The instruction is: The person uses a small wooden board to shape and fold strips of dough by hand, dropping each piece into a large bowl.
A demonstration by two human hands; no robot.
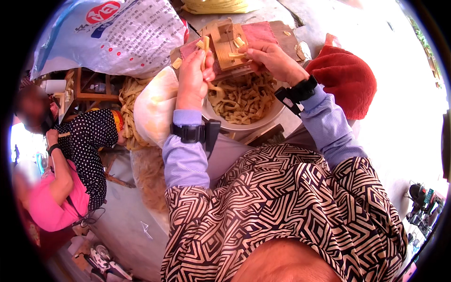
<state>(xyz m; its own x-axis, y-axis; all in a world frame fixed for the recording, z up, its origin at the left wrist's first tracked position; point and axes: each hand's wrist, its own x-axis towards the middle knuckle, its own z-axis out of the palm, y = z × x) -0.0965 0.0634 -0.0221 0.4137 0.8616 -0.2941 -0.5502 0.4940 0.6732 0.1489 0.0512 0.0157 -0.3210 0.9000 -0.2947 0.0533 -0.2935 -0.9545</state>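
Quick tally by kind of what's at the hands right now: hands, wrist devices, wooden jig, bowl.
Hands: 2, left hand and right hand
Black wrist devices: 2, left and right
Wooden jig: 1
Bowl of pale strips: 1
Total: 6

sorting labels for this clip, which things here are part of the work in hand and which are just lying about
In use:
left hand, holding a pale strip
right hand, pinching a strip at the wooden block
bowl of cut strips

Lying about:
red cloth
printed sack
white bag
wooden frame
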